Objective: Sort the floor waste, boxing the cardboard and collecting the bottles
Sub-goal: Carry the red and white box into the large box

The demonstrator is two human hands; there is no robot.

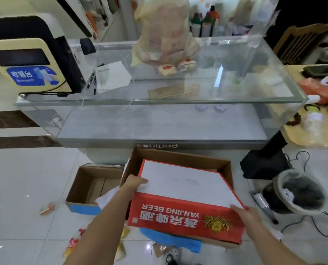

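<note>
Red-and-white printed cardboard: a flattened beer carton (186, 199), held tilted over the open brown box (180, 159) on the floor, its far edge already inside the box mouth. Judged light and fairly stiff along the folds, though a wide flat sheet like this probably flexes and catches on the box walls. Opposite edges look the right hold.

Landmark: the brown box.
- Glass display surface (159, 100) stands just behind the box and may limit room for swinging the carton that way.
- Smaller open box (94, 188), touching or just beside the brown box on its left; crumpled white paper (106, 198) lies at its near edge, partly under the left forearm.
- Lined waste bin (298, 192), right of the box, apart from it, with cables on the floor around it.
- Blue piece (170, 240) lies in front of the box, under the carton's near edge; material unclear.
- Wrappers (73, 243) lie in front-left of the box, near the left arm.

Left hand (135, 183): fingers curled over the carton's left edge, thumb on top. Right hand (244, 212): closed on the near right corner.

No bottles visible on the floor near the box.
</note>
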